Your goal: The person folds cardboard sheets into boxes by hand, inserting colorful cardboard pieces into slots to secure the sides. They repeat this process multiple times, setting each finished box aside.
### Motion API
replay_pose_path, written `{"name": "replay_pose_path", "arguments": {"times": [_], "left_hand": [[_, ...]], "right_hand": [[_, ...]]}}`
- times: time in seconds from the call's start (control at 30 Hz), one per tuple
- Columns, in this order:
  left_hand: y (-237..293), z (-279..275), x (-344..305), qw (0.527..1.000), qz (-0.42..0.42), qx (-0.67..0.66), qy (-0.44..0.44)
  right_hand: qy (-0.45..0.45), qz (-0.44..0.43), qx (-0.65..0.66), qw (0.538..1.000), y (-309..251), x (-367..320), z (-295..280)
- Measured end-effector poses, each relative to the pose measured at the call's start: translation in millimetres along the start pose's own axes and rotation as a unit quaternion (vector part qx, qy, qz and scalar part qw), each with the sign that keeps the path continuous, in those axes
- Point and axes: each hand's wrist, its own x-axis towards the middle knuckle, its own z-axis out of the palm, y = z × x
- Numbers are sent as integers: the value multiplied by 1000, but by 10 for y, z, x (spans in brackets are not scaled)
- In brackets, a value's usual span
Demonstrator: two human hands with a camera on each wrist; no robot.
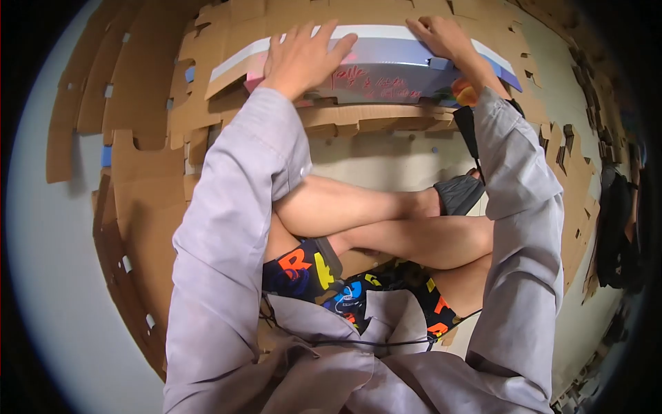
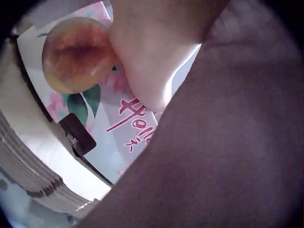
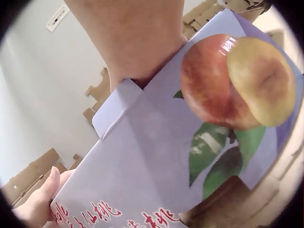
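Note:
A long printed carton (image 1: pixel 386 79), lilac and pink with red lettering and a white strip along its far edge, lies across in front of the person. Pictures of peaches show on it in both wrist views. My left hand (image 1: pixel 301 61) rests over the far edge left of the middle, fingers spread and fairly straight, thumb pointing right. Near the right end, my right hand (image 1: pixel 445 40) reaches over that same edge with its fingers bent. A small lilac flap (image 3: pixel 114 107) stands out beside the right wrist. The right fingertips are mostly hidden behind the carton in the right wrist view.
Brown cardboard sheets (image 1: pixel 148 76) with cut-outs lie left of and beyond the carton. Under its near side is a stack of cardboard (image 2: pixel 28 166). The person's crossed legs (image 1: pixel 386 214) are close in front. Dark cloth (image 1: pixel 610 228) lies at far right.

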Motion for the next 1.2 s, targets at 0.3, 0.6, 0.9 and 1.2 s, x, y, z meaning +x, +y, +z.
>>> {"name": "replay_pose_path", "arguments": {"times": [0.3,0.6,0.9,1.2], "left_hand": [[64,16,70,987,15,31,160],[72,87,173,988,0,50,148],[22,259,221,998,-55,-9,25],[23,317,237,997,-44,-6,67]], "right_hand": [[137,-4,-39,990,-470,-251,-407],[245,-63,-28,967,-307,-56,-126],[5,81,228,970,-201,93,-39],[137,7,-56,989,-415,-57,-14]]}}
